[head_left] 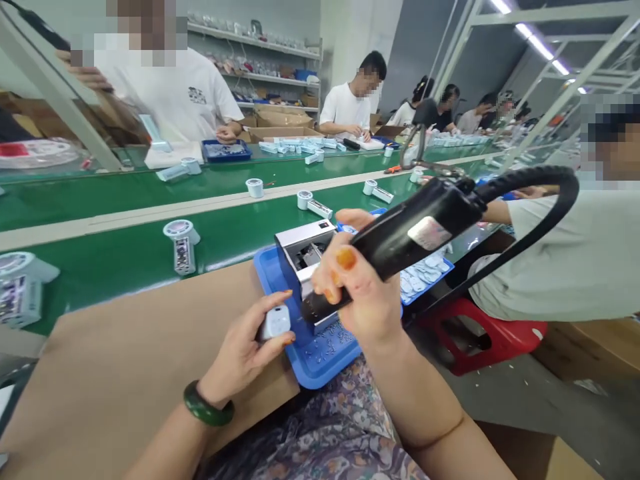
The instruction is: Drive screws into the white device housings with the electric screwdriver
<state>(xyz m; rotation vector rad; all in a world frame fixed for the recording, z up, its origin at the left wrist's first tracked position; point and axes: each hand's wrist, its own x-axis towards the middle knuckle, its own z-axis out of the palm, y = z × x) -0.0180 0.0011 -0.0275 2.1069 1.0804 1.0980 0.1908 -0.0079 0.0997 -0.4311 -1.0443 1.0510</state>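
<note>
My left hand (240,353) grips a small white plastic device (276,323) between thumb and fingers, above a blue plastic tray (325,363) scattered with tiny screws. My right hand (357,287) is closed around a black electric screwdriver (400,243), its thick black cable arcing up and to the right. The screwdriver's lower end reaches the front of a silver metal screw feeder (300,250) standing in the tray. The hand and tool hide part of the feeder. The device and screwdriver do not touch.
A brown cardboard sheet (135,353) covers the bench at left. Beyond it, a green conveyor belt (125,200) carries white devices. A co-worker (565,260) sits on a red stool (475,333) at right, beside a blue tray of white parts (425,277). Others work farther along.
</note>
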